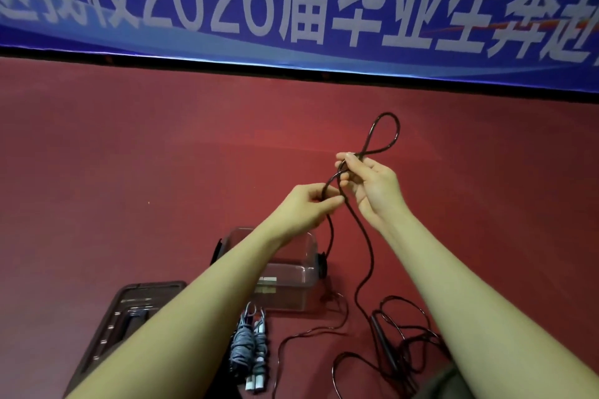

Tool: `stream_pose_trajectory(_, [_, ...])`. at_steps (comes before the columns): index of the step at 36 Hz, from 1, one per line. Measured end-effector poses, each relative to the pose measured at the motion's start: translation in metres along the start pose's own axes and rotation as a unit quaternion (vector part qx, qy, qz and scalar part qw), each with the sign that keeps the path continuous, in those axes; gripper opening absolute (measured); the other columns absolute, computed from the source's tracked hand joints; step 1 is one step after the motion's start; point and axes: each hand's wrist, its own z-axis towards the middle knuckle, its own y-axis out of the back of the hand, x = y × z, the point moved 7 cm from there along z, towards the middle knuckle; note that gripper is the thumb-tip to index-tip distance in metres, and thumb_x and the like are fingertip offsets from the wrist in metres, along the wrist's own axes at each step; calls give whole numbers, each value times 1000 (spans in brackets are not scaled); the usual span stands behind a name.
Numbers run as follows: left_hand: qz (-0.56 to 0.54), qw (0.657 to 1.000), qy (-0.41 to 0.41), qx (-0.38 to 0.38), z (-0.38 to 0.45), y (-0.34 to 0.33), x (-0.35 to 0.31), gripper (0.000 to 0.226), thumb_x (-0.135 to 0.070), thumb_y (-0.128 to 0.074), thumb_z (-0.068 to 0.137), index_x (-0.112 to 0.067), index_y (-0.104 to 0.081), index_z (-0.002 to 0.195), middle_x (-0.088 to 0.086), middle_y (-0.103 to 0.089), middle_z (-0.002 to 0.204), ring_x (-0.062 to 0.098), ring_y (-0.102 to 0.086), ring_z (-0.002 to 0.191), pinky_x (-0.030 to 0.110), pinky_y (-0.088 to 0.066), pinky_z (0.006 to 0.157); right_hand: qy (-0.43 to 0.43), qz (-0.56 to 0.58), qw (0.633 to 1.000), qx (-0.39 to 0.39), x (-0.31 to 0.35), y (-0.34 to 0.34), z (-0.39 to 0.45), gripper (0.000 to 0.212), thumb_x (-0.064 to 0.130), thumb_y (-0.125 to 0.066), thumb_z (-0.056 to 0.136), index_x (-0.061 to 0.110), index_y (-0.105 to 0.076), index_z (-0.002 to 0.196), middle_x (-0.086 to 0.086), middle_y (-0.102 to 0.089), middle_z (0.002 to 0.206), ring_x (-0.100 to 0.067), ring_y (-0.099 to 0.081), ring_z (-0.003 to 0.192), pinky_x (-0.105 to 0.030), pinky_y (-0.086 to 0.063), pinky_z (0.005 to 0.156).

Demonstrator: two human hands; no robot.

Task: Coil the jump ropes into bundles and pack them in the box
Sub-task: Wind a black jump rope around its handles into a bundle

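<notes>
I hold a black jump rope [366, 236] raised in front of me with both hands. My right hand [372, 186] pinches it where a small loop [387, 131] stands up above the fingers. Just below and to the left, my left hand [311, 201] pinches another strand of the same rope. The rest of the rope hangs down and lies tangled on the red floor, with a black handle [382, 340] beside my right forearm. A clear plastic box [291, 285] stands on the floor under my left arm. A blue-grey rope bundle [249, 347] with white handle ends lies in front of it.
A dark box lid [120, 324] lies on the floor at lower left. A blue banner [291, 0] with white lettering hangs along the far wall above the red floor [146, 172].
</notes>
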Motion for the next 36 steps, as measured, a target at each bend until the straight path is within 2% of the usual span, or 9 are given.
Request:
stream_pose_trajectory(10, [-57, 997, 14, -40, 28, 2, 14, 14, -12, -57, 94, -11, -56, 80, -5, -44, 62, 10, -34, 52, 24, -32, 52, -7, 42, 999, 17, -8, 13, 26, 18, 12, -50, 96, 0, -64, 94, -5, -64, 80, -7, -56, 59, -16, -48, 55])
stream_pose_trajectory(14, [-73, 989, 38, -122, 40, 22, 26, 14, -7, -54, 93, -7, -56, 80, 5, -45, 63, 10, -34, 45, 24, -31, 48, -48, -127, 990, 23, -29, 28, 37, 22, 22, -51, 97, 6, -66, 96, -4, -63, 88, -9, -46, 64, -20, -35, 54])
stream_pose_trajectory(18, [-111, 982, 51, -146, 46, 36, 31, 21, -5, -53, 94, -6, -52, 73, -2, -45, 49, 8, -33, 37, 21, -29, 43, -119, -360, 913, 154, -60, 27, 26, 16, 35, -60, 91, 24, -70, 95, 13, -52, 71, -8, -35, 63, -21, -28, 57])
stream_pose_trajectory(21, [-138, 978, 48, -151, 48, 42, 29, 23, -5, -54, 94, -6, -51, 70, 2, -43, 48, 11, -34, 37, 22, -30, 44, -128, -381, 892, 207, -71, 19, 16, 15, 28, -62, 91, 17, -70, 97, 8, -45, 64, -8, -37, 57, -22, -32, 56])
stream_pose_trajectory(25, [-162, 972, 37, -165, 49, 47, 27, 23, -8, -55, 94, -6, -53, 71, 3, -45, 52, 11, -38, 39, 24, -35, 48, -143, -323, 910, 217, -77, 6, 11, 8, 15, -62, 91, 7, -62, 93, 5, -52, 59, -10, -51, 54, -22, -42, 49])
stream_pose_trajectory(28, [-183, 971, 26, -151, 48, 46, 24, 20, -16, -56, 95, -5, -58, 78, 1, -48, 57, 10, -42, 44, 25, -37, 52, -98, -358, 909, 191, -73, 2, 15, 17, 14, -60, 92, 12, -57, 76, -1, -55, 57, -12, -53, 53, -24, -44, 50])
stream_pose_trajectory(31, [-170, 974, 64, -134, 45, 43, 26, 12, -14, -51, 97, -5, -58, 95, 4, -53, 78, 11, -42, 51, 23, -36, 50, -48, -320, 935, 145, -62, 1, 20, 20, 10, -58, 93, 9, -57, 73, -5, -54, 59, -15, -54, 51, -24, -49, 48])
stream_pose_trajectory(33, [-63, 988, 98, -104, 40, 41, 31, 16, -6, -45, 95, -6, -58, 105, 3, -52, 75, 12, -43, 55, 23, -35, 50, -19, -285, 952, 107, -53, 3, 24, 20, 11, -58, 92, 7, -59, 73, -8, -56, 59, -16, -55, 51, -23, -51, 50])
stream_pose_trajectory(36, [110, 984, 134, 44, 29, 23, 39, 24, -6, -49, 90, -11, -60, 110, -1, -55, 80, 11, -45, 66, 22, -37, 57, 6, -230, 971, 59, -43, 9, 27, 20, 11, -58, 93, 4, -60, 74, -11, -57, 60, -17, -57, 51, -23, -51, 51])
